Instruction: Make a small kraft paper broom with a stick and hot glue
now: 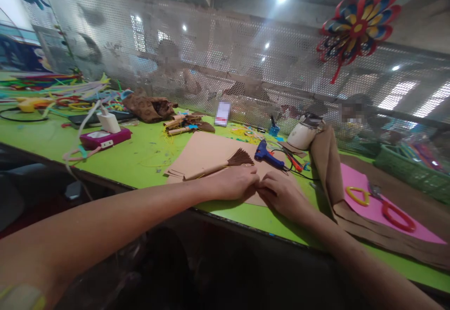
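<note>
My left hand point(238, 182) and my right hand point(283, 194) meet fingertip to fingertip on a tan paper sheet point(207, 153) lying on the green table point(140, 155). Both hands have their fingers curled together in a pinch; what they pinch is hidden between them. Just beyond my left hand lies a brown fringed paper fan on a stick point(225, 162). A blue glue gun point(267, 155) rests on the sheet's far right corner.
A pink sheet point(365, 197) with red-handled scissors point(395, 212) and brown paper strips point(330, 169) lies to the right. A magenta box with a white charger point(105, 134) sits left. Coloured strips, a white pot point(303, 134), a green basket point(408, 169), a perforated screen and a paper pinwheel point(358, 22) stand behind.
</note>
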The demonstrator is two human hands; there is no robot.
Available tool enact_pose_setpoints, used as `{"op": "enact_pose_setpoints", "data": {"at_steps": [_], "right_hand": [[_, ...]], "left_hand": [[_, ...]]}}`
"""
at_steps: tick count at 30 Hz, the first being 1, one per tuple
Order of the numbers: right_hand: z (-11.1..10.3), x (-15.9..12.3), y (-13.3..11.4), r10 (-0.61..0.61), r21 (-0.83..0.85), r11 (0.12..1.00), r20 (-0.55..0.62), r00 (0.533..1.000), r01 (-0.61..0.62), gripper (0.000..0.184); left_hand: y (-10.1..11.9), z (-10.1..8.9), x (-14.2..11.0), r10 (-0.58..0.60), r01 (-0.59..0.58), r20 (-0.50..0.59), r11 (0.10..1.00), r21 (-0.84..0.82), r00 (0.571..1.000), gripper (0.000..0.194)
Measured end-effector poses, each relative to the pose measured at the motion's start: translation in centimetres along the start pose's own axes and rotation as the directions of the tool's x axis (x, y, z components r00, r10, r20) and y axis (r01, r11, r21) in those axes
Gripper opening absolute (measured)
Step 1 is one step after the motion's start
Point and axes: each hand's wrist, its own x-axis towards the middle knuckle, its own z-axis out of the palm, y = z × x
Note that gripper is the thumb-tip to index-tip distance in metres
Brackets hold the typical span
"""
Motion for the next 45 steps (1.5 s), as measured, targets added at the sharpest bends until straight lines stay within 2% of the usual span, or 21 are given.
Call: {"op": "enact_pose_setpoints", "data": {"at_steps": [2,5,11,15,20,30,40,45], "right_hand": [[-0.2,0.6,-0.2,0.064,0.071,0.995,0.033,0.997,-0.066,0.014],[-0.5,1.3,-0.1,0.16,0.13,0.976,0.109,0.981,-0.173,0.01],[-1.3,1.8,0.9,0.194,0.072,0.973,0.256,0.947,-0.219,0.015],[-2.0,1.4,0.8,0.205,0.063,0.971,0.269,0.941,-0.23,0.015],[-2.1,0.8,1.2,0.186,0.135,0.964,0.266,0.946,-0.228,0.013],[-2.0,-1.2,3.3,0.188,0.195,0.952,0.239,0.953,-0.237,0.017],[-1.9,-1.2,3.7,0.199,0.226,0.939,0.264,0.944,-0.26,0.021],[-2.2,-0.8,3.5,0.186,0.185,0.951,0.296,0.937,-0.247,0.021]], "left_hand": [[0.0,0.2,0.1,-0.102,0.103,0.02,0.99,-0.099,0.995,0.018],[0.1,0.0,0.5,-0.235,0.255,0.123,0.947,-0.194,0.964,0.018],[0.2,-1.7,1.1,-0.322,0.383,0.28,0.901,-0.202,0.904,0.017],[-0.2,-2.0,0.9,-0.307,0.381,0.305,0.897,-0.224,0.902,0.015],[-0.8,-2.0,0.6,-0.289,0.371,0.329,0.902,-0.22,0.899,0.013],[-1.3,-1.8,0.0,-0.288,0.35,0.294,0.918,-0.187,0.911,0.015],[-1.5,-2.5,-0.9,-0.311,0.376,0.31,0.909,-0.18,0.899,0.016],[-1.7,-2.3,-0.8,-0.289,0.337,0.302,0.934,-0.119,0.909,0.02]]}}
